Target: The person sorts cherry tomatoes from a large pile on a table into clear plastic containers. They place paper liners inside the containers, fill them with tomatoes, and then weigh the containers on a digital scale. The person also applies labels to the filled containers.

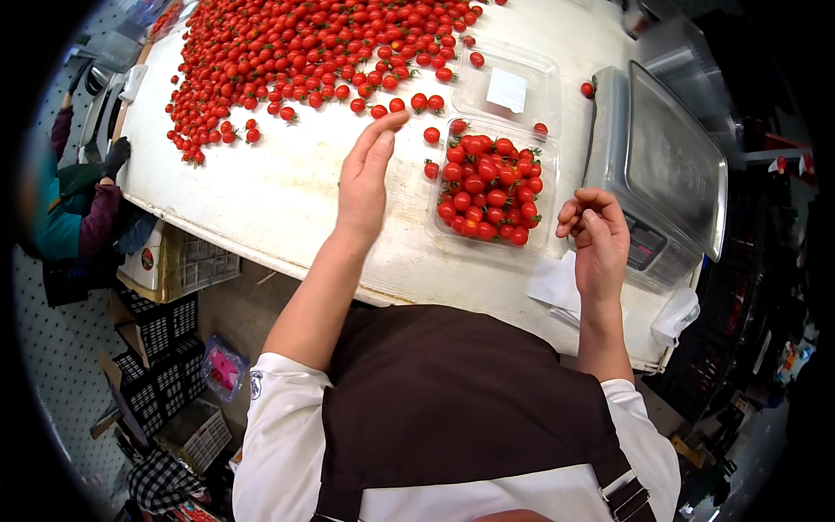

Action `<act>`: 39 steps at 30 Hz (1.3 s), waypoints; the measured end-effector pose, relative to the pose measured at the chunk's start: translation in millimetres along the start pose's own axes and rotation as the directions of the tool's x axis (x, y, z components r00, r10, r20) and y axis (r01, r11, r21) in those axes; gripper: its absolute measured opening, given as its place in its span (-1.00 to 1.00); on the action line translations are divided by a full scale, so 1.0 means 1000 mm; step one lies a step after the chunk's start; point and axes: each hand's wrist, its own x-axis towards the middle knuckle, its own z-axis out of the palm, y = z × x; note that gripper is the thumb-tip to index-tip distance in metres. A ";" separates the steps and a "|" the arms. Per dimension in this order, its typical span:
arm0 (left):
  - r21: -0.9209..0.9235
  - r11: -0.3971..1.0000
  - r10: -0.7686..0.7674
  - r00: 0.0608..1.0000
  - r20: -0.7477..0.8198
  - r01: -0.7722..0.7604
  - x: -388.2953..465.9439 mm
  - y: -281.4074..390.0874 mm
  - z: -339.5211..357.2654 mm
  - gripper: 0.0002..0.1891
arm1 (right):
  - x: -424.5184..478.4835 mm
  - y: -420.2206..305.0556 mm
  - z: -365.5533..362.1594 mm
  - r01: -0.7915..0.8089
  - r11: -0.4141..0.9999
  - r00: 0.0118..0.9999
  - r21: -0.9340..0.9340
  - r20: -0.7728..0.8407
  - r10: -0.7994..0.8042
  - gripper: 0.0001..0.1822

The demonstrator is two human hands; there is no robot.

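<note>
In front of me a clear plastic clamshell box (pixel 551 166) stands with its base filled with red cherry tomatoes (pixel 486 189). Its lid (pixel 541 81) is folded back flat, with a white label on it and a loose tomato over it. My left hand (pixel 365 179) hovers over the white table left of the box, its fingers stretched towards the loose tomatoes and nothing visible in it. To the right of the box, beside a weighing scale (pixel 675 156), is my right hand (pixel 597 241). Its fingers are loosely bent, thumb apart, and I see nothing in it.
A large heap of cherry tomatoes (pixel 280 59) covers the table's far left. White papers (pixel 554 280) lie under my right forearm. A gloved co-worker's hand (pixel 117 156) rests at the left table edge (pixel 215 231). Black crates (pixel 153 333) stand on the floor.
</note>
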 end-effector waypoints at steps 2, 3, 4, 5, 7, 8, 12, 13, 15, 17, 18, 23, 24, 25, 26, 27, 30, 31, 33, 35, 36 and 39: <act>0.464 0.879 0.097 0.994 0.041 -0.105 -0.003 -0.007 -0.021 -0.54 | 0.002 0.002 0.001 -0.006 1.000 1.000 0.004 0.003 0.006 -0.74; 0.664 0.741 0.082 0.995 0.062 -0.102 -0.005 -0.012 -0.026 -0.51 | 0.002 0.003 0.002 -0.006 1.000 1.000 0.002 0.011 0.006 -0.74; 0.776 0.614 0.046 0.988 0.145 -0.142 -0.008 -0.018 -0.028 -0.31 | 0.003 0.004 0.003 -0.007 1.000 1.000 0.002 0.013 0.007 -0.74; 0.821 0.518 0.105 0.970 0.219 -0.241 -0.011 -0.023 -0.029 -0.28 | 0.004 0.004 0.005 -0.011 1.000 1.000 -0.001 0.008 0.011 -0.74; 0.905 0.304 0.060 0.954 0.293 -0.297 -0.017 -0.035 -0.020 -0.20 | 0.006 0.004 0.008 -0.014 1.000 1.000 -0.001 0.022 0.014 -0.74; 0.891 0.318 0.046 0.944 0.328 -0.325 -0.013 -0.040 -0.017 -0.15 | 0.006 0.004 0.009 -0.017 1.000 1.000 -0.003 0.027 0.017 -0.74; 0.900 0.198 0.098 0.921 0.377 -0.389 0.020 -0.058 0.001 -0.31 | 0.005 0.001 0.009 -0.026 0.999 1.000 -0.021 0.012 0.026 -0.73; 0.896 0.171 0.123 0.911 0.394 -0.411 0.031 -0.062 0.004 -0.36 | 0.004 0.000 0.008 -0.023 0.999 1.000 -0.024 0.004 0.023 -0.73; 0.889 0.123 0.148 0.894 0.422 -0.440 0.052 -0.068 0.009 -0.46 | 0.003 -0.001 0.006 -0.021 0.999 1.000 -0.024 -0.006 0.021 -0.74; 0.888 0.028 0.251 0.863 0.439 -0.460 0.069 -0.072 0.012 -0.59 | 0.002 0.000 0.004 -0.027 0.999 0.999 -0.017 -0.022 0.027 -0.74; 0.887 -0.001 0.253 0.858 0.446 -0.461 0.077 -0.073 0.012 -0.62 | 0.001 0.000 0.003 -0.027 0.999 0.999 -0.022 -0.024 0.026 -0.75; 0.941 0.035 0.202 0.925 0.322 -0.336 0.087 -0.069 -0.004 -0.73 | -0.001 0.002 -0.002 -0.016 1.000 1.000 -0.018 -0.024 0.016 -0.75; 0.949 0.021 0.194 0.933 0.304 -0.314 0.083 -0.067 -0.011 -0.76 | -0.001 0.002 -0.002 -0.013 1.000 1.000 -0.016 -0.026 0.012 -0.75; 0.952 0.024 0.221 0.931 0.292 -0.304 0.077 -0.065 -0.018 -0.76 | -0.001 0.003 -0.003 -0.015 1.000 1.000 -0.012 -0.025 0.015 -0.75; 0.957 0.025 0.241 0.931 0.274 -0.288 0.070 -0.063 -0.025 -0.76 | -0.001 0.004 -0.003 -0.018 1.000 1.000 -0.009 -0.021 0.018 -0.75; 0.962 0.028 0.260 0.932 0.254 -0.270 0.063 -0.061 -0.031 -0.76 | 0.000 0.005 -0.002 -0.026 1.000 0.999 -0.005 -0.024 0.026 -0.75; 0.975 0.061 0.201 0.960 0.195 -0.211 0.050 -0.056 -0.054 -0.70 | 0.001 0.007 0.000 -0.045 0.999 0.999 -0.018 -0.022 0.044 -0.75; 0.976 0.072 0.189 0.964 0.187 -0.203 0.047 -0.054 -0.061 -0.68 | 0.001 0.007 0.001 -0.041 0.999 0.999 -0.014 -0.007 0.041 -0.74; 0.959 0.038 0.325 0.911 0.252 -0.279 0.045 -0.053 -0.070 -0.72 | 0.003 0.007 0.003 -0.047 0.999 0.999 -0.013 0.003 0.047 -0.74; 0.968 0.115 0.241 0.952 0.190 -0.223 0.043 -0.048 -0.073 -0.72 | 0.004 0.006 0.005 -0.030 0.999 0.999 -0.011 0.017 0.030 -0.74; 0.964 0.160 0.263 0.950 0.168 -0.214 0.044 -0.044 -0.074 -0.76 | 0.004 0.005 0.005 -0.031 0.999 0.999 -0.015 0.010 0.031 -0.74; 0.447 0.880 -0.031 0.959 -0.281 0.159 0.044 -0.030 -0.065 -0.77 | 0.002 0.004 0.005 -0.015 1.000 1.000 0.000 0.004 0.015 -0.74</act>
